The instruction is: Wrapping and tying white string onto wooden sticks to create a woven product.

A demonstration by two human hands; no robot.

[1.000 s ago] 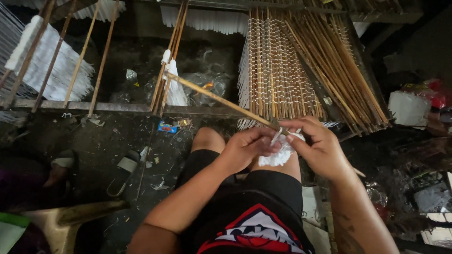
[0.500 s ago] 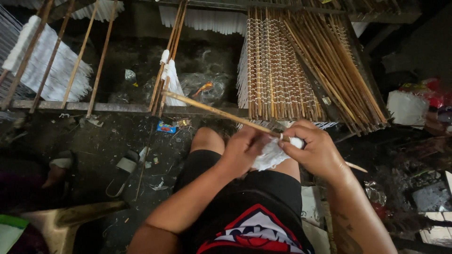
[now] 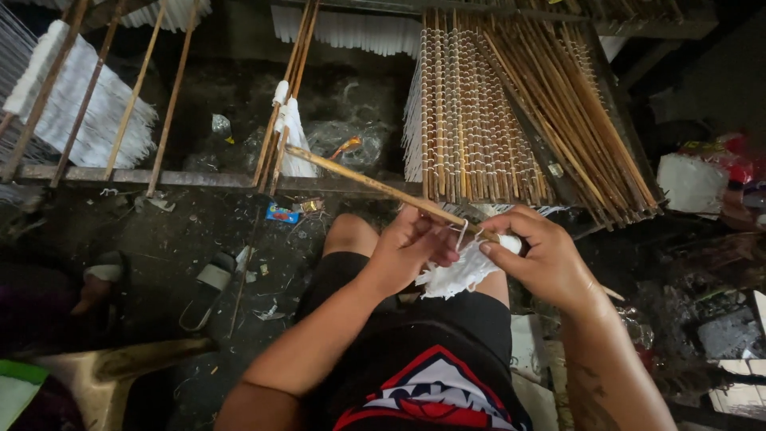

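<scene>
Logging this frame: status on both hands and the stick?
Left hand pinching white strands at the bamboo stick. Right hand gripping the stick's near end. Stick slants up-left, far tip free. Nothing blocking the hands.

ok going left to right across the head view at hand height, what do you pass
Sandal on the floor → left hand pinching the bamboo stick → bunch of white strands hanging from it → right hand gripping the stick → white bundle at the far right.

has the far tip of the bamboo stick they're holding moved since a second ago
Yes. The bamboo stick's far tip has swung left, toward the white-wrapped sticks leaning on the ledge.
</scene>
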